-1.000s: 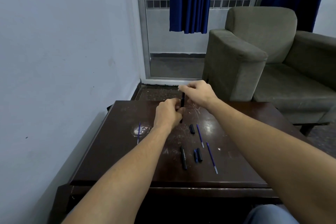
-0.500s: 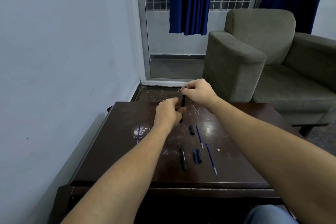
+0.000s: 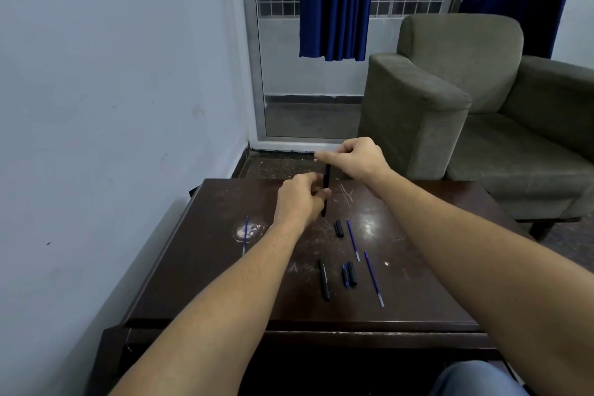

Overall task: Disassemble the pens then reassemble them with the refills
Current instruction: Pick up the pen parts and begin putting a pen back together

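refills (image 3: 353, 240) right of barrel (image 3: 324, 280)

Pen (image 3: 326, 180) ends hidden inside hands (image 3: 300, 199)

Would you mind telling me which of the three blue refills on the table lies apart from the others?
The refill on the left, alone beside the pale worn patch. The other two lie to the right, among the black pen parts.

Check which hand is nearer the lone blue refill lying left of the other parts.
Left. The left hand hovers just right of and beyond the thin blue refill, gripping the black pen barrel. The right hand is farther right, at the barrel's top.
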